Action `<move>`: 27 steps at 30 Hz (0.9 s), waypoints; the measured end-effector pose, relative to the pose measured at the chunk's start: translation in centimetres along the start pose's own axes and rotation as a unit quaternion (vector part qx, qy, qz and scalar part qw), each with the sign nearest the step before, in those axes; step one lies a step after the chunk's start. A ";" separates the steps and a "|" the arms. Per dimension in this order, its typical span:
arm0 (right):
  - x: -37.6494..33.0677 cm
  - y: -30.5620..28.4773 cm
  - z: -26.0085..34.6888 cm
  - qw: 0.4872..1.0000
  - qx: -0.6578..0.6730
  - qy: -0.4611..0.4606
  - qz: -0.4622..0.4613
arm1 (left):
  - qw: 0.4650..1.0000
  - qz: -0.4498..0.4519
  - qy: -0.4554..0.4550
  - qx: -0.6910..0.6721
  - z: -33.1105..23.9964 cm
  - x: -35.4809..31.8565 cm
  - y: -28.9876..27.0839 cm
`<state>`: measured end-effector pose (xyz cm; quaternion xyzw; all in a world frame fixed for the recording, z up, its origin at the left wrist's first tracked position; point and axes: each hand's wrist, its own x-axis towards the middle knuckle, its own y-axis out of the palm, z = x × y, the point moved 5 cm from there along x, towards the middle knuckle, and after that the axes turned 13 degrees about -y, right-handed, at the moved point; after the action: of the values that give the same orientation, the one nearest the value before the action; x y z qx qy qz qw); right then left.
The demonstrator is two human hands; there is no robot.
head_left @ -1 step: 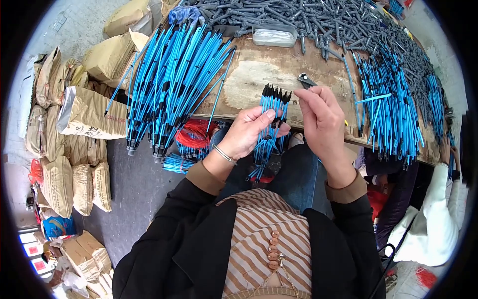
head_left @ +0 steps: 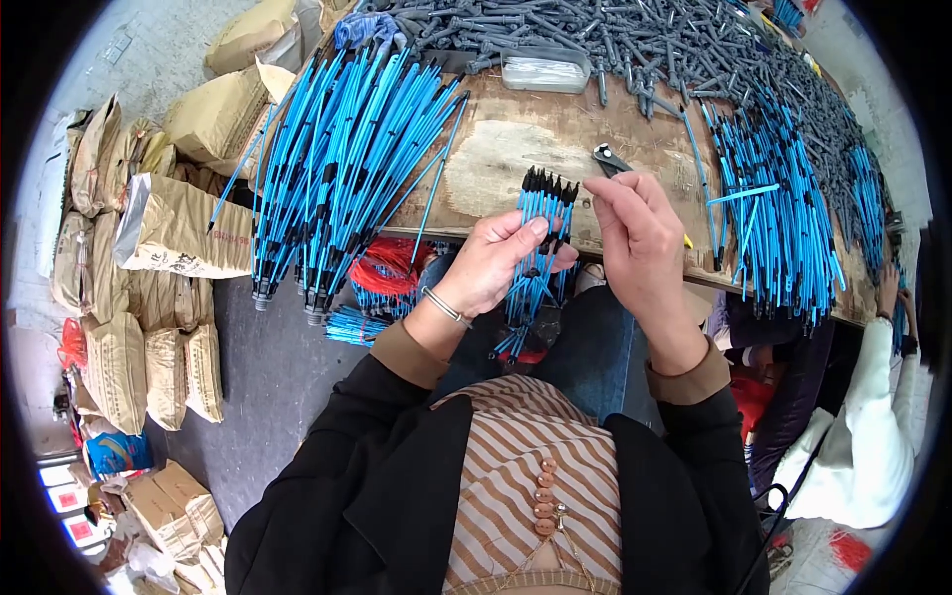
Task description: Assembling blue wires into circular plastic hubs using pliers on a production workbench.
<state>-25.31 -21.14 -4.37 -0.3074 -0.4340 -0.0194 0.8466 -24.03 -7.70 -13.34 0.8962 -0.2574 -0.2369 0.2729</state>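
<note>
My left hand [head_left: 498, 260] is closed round a bunch of thin blue rods [head_left: 531, 206] with black tips, fanned in a row and held upright above my lap. Its thumb presses across the front of the rods, whose lower ends hang down between my knees. Just right of the black tips is my right hand [head_left: 643, 228], its fingers curled and thumb and forefinger drawn together. Whatever lies between those fingertips is too small to make out. Behind my right hand, a pair of pliers [head_left: 609, 159] with dark handles lies on the wooden table [head_left: 496, 159].
Large piles of blue rods lie on the table at left [head_left: 347, 159] and right [head_left: 778, 218]. Grey plastic pieces [head_left: 555, 30] heap along the back, beside a clear tray [head_left: 544, 71] of thin white sticks. Paper sacks [head_left: 183, 223] stack at left. A co-worker's white sleeve [head_left: 863, 397] shows at right.
</note>
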 end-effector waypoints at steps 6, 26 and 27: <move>-0.2 0.2 -0.2 1.000 0.009 0.013 0.004 | 1.000 -0.008 0.016 0.024 0.3 0.2 -0.1; 1.9 -1.0 -0.6 0.994 -0.037 -0.037 0.094 | 1.000 -0.004 -0.012 0.009 -0.3 -0.3 -0.1; 1.9 -0.9 -0.4 0.993 -0.050 -0.044 0.097 | 1.000 -0.006 -0.012 0.008 -0.3 -0.3 -0.2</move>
<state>-24.07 -21.68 -2.63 -0.3906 -0.4376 0.0548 0.8081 -24.04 -7.27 -13.18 0.8970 -0.2575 -0.2470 0.2609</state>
